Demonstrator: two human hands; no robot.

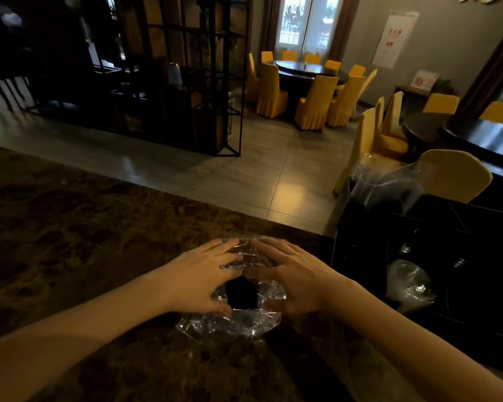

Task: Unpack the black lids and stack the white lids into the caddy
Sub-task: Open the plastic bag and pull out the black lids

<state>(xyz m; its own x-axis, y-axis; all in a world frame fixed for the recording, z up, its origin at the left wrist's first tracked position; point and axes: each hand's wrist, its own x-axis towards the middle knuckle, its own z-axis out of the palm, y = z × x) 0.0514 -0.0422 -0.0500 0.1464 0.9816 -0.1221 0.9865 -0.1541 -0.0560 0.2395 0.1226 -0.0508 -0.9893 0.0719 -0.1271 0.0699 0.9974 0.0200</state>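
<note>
Fingers of both hands are spread and laid flat on a clear plastic bag that rests on the dark marbled countertop. The left hand presses on the bag's left side and the right hand on its right, fingertips nearly meeting at the far edge. Neither is clenched; they look to be pinching or parting the film rather than lifting anything, though whether either truly has a grip on the plastic I cannot tell.

Between the two hands a dark patch shows through the wrap, most likely the black lids, still inside the bag (the light is too dim to make out separate lids or count them). So the unpacking appears barely begun: the bag seems unopened or just being opened, and nothing black lies loose on the counter.

To the right, beside the counter's end, stands a black compartmented crate, which may be the caddy. It holds a crumpled clear bag with something pale in it, and more loose plastic sits at its far corner. No stacked white lids can be made out anywhere, so that half of the job looks untouched, as far as this view tells

Left to do, by my reading: open the wrap, get the black lids out, then find and stack the white ones
</note>
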